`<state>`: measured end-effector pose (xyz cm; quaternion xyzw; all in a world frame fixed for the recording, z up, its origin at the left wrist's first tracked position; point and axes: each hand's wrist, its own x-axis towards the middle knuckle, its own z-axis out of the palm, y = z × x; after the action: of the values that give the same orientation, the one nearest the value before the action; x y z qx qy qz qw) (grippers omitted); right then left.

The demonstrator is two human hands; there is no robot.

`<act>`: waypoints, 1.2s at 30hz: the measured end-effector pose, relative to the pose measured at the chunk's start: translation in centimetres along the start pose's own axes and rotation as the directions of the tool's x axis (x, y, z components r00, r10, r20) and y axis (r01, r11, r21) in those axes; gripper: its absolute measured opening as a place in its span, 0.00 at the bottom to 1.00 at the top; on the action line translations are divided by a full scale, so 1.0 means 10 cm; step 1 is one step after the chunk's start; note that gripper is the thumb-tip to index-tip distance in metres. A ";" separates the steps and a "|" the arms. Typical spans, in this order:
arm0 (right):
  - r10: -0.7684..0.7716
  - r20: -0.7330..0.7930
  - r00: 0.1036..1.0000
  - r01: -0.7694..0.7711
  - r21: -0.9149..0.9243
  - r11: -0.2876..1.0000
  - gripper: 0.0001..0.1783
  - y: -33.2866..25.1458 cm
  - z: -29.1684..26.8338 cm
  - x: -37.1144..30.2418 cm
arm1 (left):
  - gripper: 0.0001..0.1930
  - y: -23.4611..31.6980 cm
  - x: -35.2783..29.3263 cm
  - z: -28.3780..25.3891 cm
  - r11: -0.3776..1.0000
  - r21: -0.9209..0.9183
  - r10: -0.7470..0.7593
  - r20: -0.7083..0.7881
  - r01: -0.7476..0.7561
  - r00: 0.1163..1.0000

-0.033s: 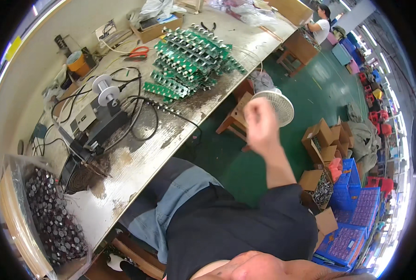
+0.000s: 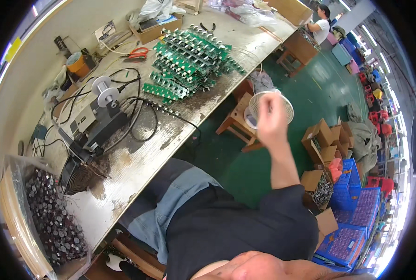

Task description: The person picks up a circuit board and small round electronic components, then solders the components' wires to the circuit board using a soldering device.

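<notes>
My right hand (image 2: 272,120) is raised over the floor, to the right of the workbench, in front of a white round fan (image 2: 286,106). Its fingers are curled together and slightly blurred; whatever they may hold cannot be made out. My left hand is out of view. On the bench (image 2: 147,161) lies a large stack of green circuit boards (image 2: 189,60) with rows of pale parts. Nearer stands a dark soldering device with a white spool (image 2: 106,91) on top. A plastic-lined box of small round dark-and-silver components (image 2: 56,214) sits at the near left.
Red-handled scissors (image 2: 137,54), an orange cup (image 2: 78,65) and dark cables lie at the back. A wooden stool (image 2: 240,120) stands beside the bench. To the right are open cartons (image 2: 323,135) and blue crates (image 2: 343,242). Another person (image 2: 321,28) sits far off.
My right hand has shifted a little to the right, uncovering more of the stool and covering more of the fan. The boards and tools on the bench have stayed put.
</notes>
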<state>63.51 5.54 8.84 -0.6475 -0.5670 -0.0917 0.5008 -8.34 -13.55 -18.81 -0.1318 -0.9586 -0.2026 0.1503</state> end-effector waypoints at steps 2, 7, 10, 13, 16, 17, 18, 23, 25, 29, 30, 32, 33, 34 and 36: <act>-0.087 -0.141 0.986 0.044 -0.284 0.958 0.03 0.55 -0.16 0.30 | 0.23 0.59 -0.26 -0.43 0.976 0.018 -0.216 0.242 0.218 0.946; 0.272 -0.205 0.940 -0.334 -0.718 0.611 0.10 2.64 -0.52 1.01 | 0.24 0.79 -0.33 -0.49 0.925 -0.184 -0.272 0.295 0.333 0.916; 0.232 -0.243 0.942 -0.327 -0.506 0.798 0.18 2.55 -0.29 1.21 | 0.24 0.76 -0.39 -0.57 0.867 -0.331 -0.321 0.201 0.373 0.925; 0.246 -0.186 0.951 -0.281 -0.197 0.939 0.16 1.42 0.28 1.04 | 0.26 0.81 -0.54 -0.68 0.786 -0.564 -0.267 0.059 0.253 0.962; -0.044 -0.062 0.997 0.045 0.011 0.999 0.08 0.30 0.85 0.57 | 0.23 1.45 -0.80 -1.18 0.675 -0.736 -0.129 -0.061 0.043 0.990; -0.290 -0.012 0.957 0.290 0.090 0.953 0.07 -0.02 0.99 0.46 | 0.23 1.66 -0.83 -1.35 0.640 -0.767 -0.074 -0.111 -0.039 0.991; -0.382 0.141 0.914 0.346 0.222 0.911 0.08 -0.31 1.12 0.38 | 0.22 1.72 -0.82 -1.45 0.588 -0.802 -0.025 -0.145 -0.103 0.989; -0.599 0.567 0.566 0.651 0.138 0.746 0.04 -0.90 1.92 0.36 | 0.12 2.28 -0.69 -1.76 0.466 -0.840 0.263 -0.168 -0.278 0.950; -0.504 0.675 0.539 0.713 -0.048 0.699 0.03 -0.75 2.09 0.42 | 0.11 2.45 -0.53 -1.72 0.446 -0.848 0.438 -0.070 -0.285 0.896; -0.348 0.784 0.515 0.765 -0.237 0.598 0.04 -0.55 2.27 0.41 | 0.10 2.49 -0.29 -1.67 0.601 -0.690 0.562 0.006 -0.403 0.827; -0.340 0.790 0.510 0.763 -0.233 0.603 0.03 -0.56 2.32 0.38 | 0.11 2.45 -0.23 -1.68 0.650 -0.632 0.591 0.072 -0.422 0.803; -0.334 0.799 0.500 0.767 -0.229 0.600 0.03 -0.63 2.36 0.38 | 0.11 2.42 -0.15 -1.67 0.728 -0.551 0.581 0.181 -0.408 0.794; -0.336 0.802 0.493 0.773 -0.226 0.593 0.03 -0.66 2.36 0.40 | 0.11 2.42 -0.11 -1.66 0.755 -0.512 0.576 0.220 -0.410 0.787; -0.344 0.800 0.491 0.772 -0.217 0.597 0.03 -0.65 2.36 0.41 | 0.12 2.44 -0.10 -1.66 0.768 -0.485 0.572 0.228 -0.418 0.788; -0.382 0.756 0.532 0.753 -0.216 0.622 0.03 -0.73 2.33 0.42 | 0.12 2.54 -0.04 -1.62 0.752 -0.428 0.609 0.159 -0.501 0.777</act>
<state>48.45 24.72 4.48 -0.5125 -0.8399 -0.1779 0.0159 3.82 1.82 4.02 -0.4668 -0.8313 -0.2997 0.0356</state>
